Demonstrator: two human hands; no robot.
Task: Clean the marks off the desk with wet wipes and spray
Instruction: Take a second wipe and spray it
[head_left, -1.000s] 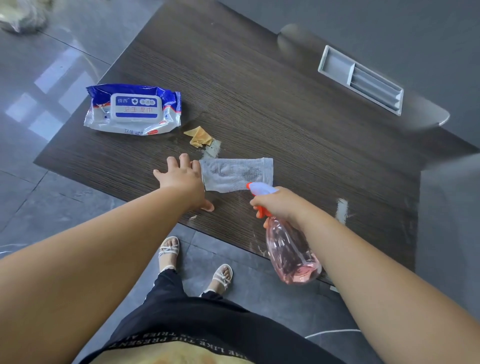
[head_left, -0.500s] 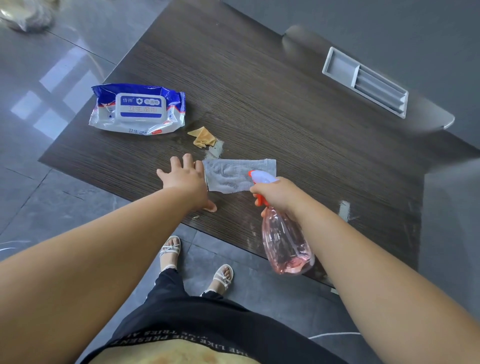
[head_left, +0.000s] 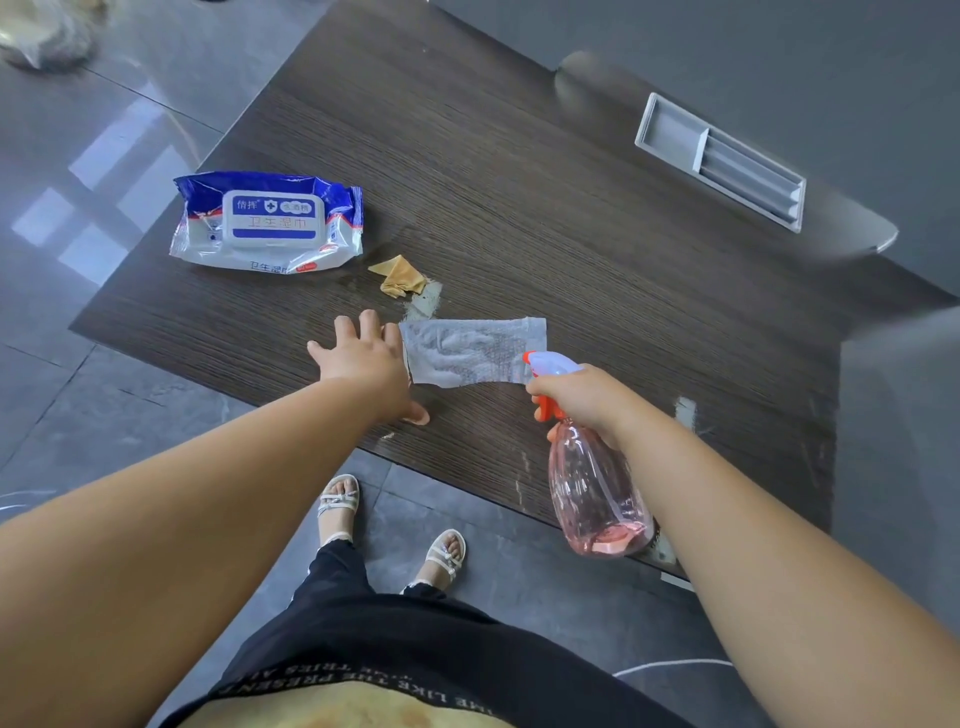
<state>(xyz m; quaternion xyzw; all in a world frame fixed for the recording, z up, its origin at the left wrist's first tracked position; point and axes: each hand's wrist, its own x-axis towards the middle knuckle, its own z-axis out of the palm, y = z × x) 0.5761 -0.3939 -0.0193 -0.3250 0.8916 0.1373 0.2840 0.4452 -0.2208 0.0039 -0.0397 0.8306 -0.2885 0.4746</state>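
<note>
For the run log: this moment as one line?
left grip flat on desk at wet wipe edge | right grip holds spray bottle, nozzle toward wipe

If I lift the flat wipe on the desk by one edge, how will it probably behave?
The wipe lies thin, flat and wrinkled, so it would likely hang limp and weigh little. Dark grain of the desk seems to show through it, so it may be wet and cling slightly.

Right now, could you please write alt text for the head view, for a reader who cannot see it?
A person's right hand grips a pink spray bottle, nozzle over a wipe spread on a dark desk, while the left hand lies flat at the wipe's left edge. A wipe pack and a yellow scrap lie farther back.
</note>
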